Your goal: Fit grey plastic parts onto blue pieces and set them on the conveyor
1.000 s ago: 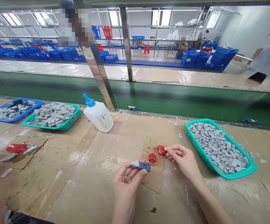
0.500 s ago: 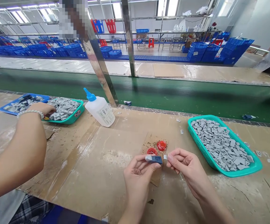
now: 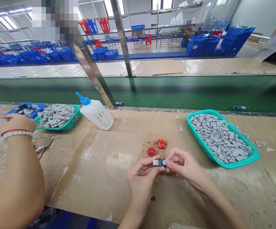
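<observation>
My left hand [image 3: 141, 178] pinches a small dark blue and light grey plastic part [image 3: 159, 163] between thumb and fingers. From the other side, my right hand [image 3: 184, 165] closes its thumb and forefinger on a small light grey plastic piece [image 3: 164, 162], which meets the dark end of that part. How far the two fit together is hidden by my fingertips. Just beyond my hands, two red caps, one the left red cap [image 3: 151, 151] and the other the right red cap [image 3: 161, 144], sit on a speckled cardboard piece [image 3: 147, 140].
To the right stands a turquoise basket [image 3: 257, 157] of grey pieces. A white squeeze bottle [image 3: 97, 114] with a blue nozzle leans left of centre. At far left a co-worker's hand [image 3: 17, 123] is near a second turquoise basket [image 3: 72, 124] and a blue tray [image 3: 41, 106]. A green belt [image 3: 176, 92] runs behind.
My right hand has brought the grey piece leftward against the dark part; the gap between them has closed. The co-worker's hand has moved left, off the turquoise basket. The view has shifted slightly.
</observation>
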Demonstrator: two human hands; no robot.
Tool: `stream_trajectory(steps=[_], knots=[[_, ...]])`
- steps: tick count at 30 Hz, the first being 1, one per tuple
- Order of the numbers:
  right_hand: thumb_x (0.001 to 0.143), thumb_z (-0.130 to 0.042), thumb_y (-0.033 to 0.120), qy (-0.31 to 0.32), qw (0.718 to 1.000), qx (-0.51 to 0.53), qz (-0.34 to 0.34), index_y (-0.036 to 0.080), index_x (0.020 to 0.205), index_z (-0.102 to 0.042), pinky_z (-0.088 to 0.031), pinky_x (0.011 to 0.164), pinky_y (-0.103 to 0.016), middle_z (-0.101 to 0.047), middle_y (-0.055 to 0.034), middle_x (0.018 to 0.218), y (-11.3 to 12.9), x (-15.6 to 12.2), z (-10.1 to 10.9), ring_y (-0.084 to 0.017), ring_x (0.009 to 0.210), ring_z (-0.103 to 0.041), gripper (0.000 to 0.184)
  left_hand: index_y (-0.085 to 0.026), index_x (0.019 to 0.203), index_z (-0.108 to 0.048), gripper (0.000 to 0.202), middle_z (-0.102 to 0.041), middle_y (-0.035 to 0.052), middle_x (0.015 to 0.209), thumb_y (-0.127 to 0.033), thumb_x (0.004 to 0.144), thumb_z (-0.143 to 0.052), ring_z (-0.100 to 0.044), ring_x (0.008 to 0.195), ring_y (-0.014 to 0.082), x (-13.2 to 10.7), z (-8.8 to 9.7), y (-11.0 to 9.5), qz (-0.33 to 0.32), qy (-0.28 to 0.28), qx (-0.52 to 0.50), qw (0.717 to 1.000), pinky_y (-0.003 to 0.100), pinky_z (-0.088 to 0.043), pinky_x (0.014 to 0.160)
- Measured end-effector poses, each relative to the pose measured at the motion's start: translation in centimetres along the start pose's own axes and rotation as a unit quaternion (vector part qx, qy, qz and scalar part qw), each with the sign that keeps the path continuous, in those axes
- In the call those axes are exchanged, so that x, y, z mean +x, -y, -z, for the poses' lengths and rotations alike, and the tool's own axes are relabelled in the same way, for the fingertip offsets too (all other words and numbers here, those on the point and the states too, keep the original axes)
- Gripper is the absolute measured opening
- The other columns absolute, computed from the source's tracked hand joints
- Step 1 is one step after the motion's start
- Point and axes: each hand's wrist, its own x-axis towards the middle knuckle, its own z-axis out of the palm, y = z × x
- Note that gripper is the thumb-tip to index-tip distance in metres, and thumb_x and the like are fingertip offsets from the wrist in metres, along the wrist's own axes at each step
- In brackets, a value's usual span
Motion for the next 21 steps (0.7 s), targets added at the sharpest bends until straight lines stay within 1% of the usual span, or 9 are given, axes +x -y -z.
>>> stream_trajectory(steps=[4,7,10,12,15,17,18,20,21], knots=[[0.078,-0.062,0.048,0.016,1.0,-0.005,-0.024,0.02,0.084,-0.046,-0.029,0.044,-0.017,-0.062,0.0019,0.064,-0.2,-0.1,-0.1,-0.01,0.057,-0.053,0.032,-0.015,0.074,-0.071,0.017,-0.074,0.0065,0.085,-0.01,0.059,-0.077,-0.07,0.08,0.0227,0.1,0.0,0.0,-0.013,0.019,0.01,1.0,0.029,-0.06,0.069],[0.081,-0.059,0.046,0.015,1.0,0.004,-0.004,0.021,0.09,-0.047,-0.033,0.045,-0.018,-0.063,0.0005,0.071,-0.2,-0.1,-0.5,-0.012,0.065,-0.057,0.029,-0.015,0.085,-0.07,0.022,-0.073,0.0083,0.092,-0.013,0.064,-0.075,-0.07,0.081,0.0236,0.4,-0.2,0.0,0.001,0.056,0.001,0.998,0.032,-0.06,0.071],[0.08,-0.06,0.043,-0.017,0.999,0.006,0.031,0.019,0.079,-0.049,-0.038,0.05,-0.02,-0.064,-0.0004,0.071,0.3,-0.3,-1.0,-0.012,0.065,-0.058,0.027,-0.018,0.107,-0.065,0.034,-0.068,0.0097,0.108,-0.017,0.073,-0.069,-0.064,0.102,0.024,0.6,-0.5,0.1,0.005,0.126,0.006,0.992,0.033,-0.054,0.086],[0.083,-0.057,0.043,-0.024,0.999,-0.019,0.042,0.018,0.078,-0.052,-0.041,0.054,-0.022,-0.065,-0.0016,0.07,0.9,-0.5,-1.0,-0.013,0.065,-0.059,0.026,-0.021,0.117,-0.059,0.039,-0.064,0.0091,0.118,-0.02,0.079,-0.064,-0.056,0.114,0.0229,0.8,-0.6,0.0,-0.003,0.152,0.027,0.988,0.032,-0.048,0.096],[0.088,-0.048,0.042,-0.053,0.991,-0.098,0.078,0.019,0.086,-0.058,-0.045,0.061,-0.025,-0.068,-0.004,0.078,1.6,-0.9,0.7,-0.016,0.075,-0.063,0.026,-0.023,0.124,-0.054,0.041,-0.06,0.0073,0.122,-0.027,0.083,-0.058,-0.053,0.117,0.022,1.3,0.0,-0.2,-0.025,0.129,0.071,0.989,0.033,-0.042,0.101],[0.087,-0.048,0.04,-0.16,0.961,-0.197,0.113,0.021,0.091,-0.06,-0.047,0.067,-0.028,-0.069,-0.0041,0.088,2.1,-1.2,3.4,-0.018,0.081,-0.063,0.023,-0.025,0.127,-0.051,0.043,-0.059,0.0061,0.123,-0.031,0.085,-0.056,-0.051,0.119,0.0219,1.8,1.0,-0.5,-0.047,0.095,0.104,0.989,0.034,-0.039,0.103],[0.086,-0.049,0.038,-0.234,0.929,-0.26,0.122,0.022,0.093,-0.061,-0.047,0.068,-0.03,-0.069,-0.0038,0.091,2.4,-1.4,5.0,-0.019,0.083,-0.063,0.021,-0.026,0.129,-0.049,0.045,-0.059,0.0055,0.123,-0.032,0.085,-0.055,-0.05,0.119,0.0218,2.1,1.6,-0.6,-0.058,0.08,0.116,0.988,0.035,-0.037,0.104],[0.086,-0.049,0.035,-0.359,0.838,-0.394,0.113,0.024,0.097,-0.063,-0.047,0.068,-0.035,-0.069,-0.005,0.096,3.5,-2.0,8.2,-0.023,0.084,-0.063,0.022,-0.028,0.132,-0.045,0.05,-0.058,0.0048,0.123,-0.035,0.084,-0.056,-0.05,0.119,0.0216,2.6,3.0,-0.6,-0.072,0.062,0.133,0.987,0.036,-0.035,0.105],[0.085,-0.049,0.034,-0.385,0.795,-0.455,0.109,0.023,0.097,-0.064,-0.047,0.068,-0.037,-0.069,-0.006,0.097,4.2,-2.4,9.4,-0.025,0.086,-0.062,0.022,-0.028,0.133,-0.043,0.052,-0.058,0.0047,0.122,-0.037,0.084,-0.056,-0.051,0.117,0.0215,2.8,3.6,-0.6,-0.072,0.056,0.137,0.986,0.037,-0.035,0.105]])
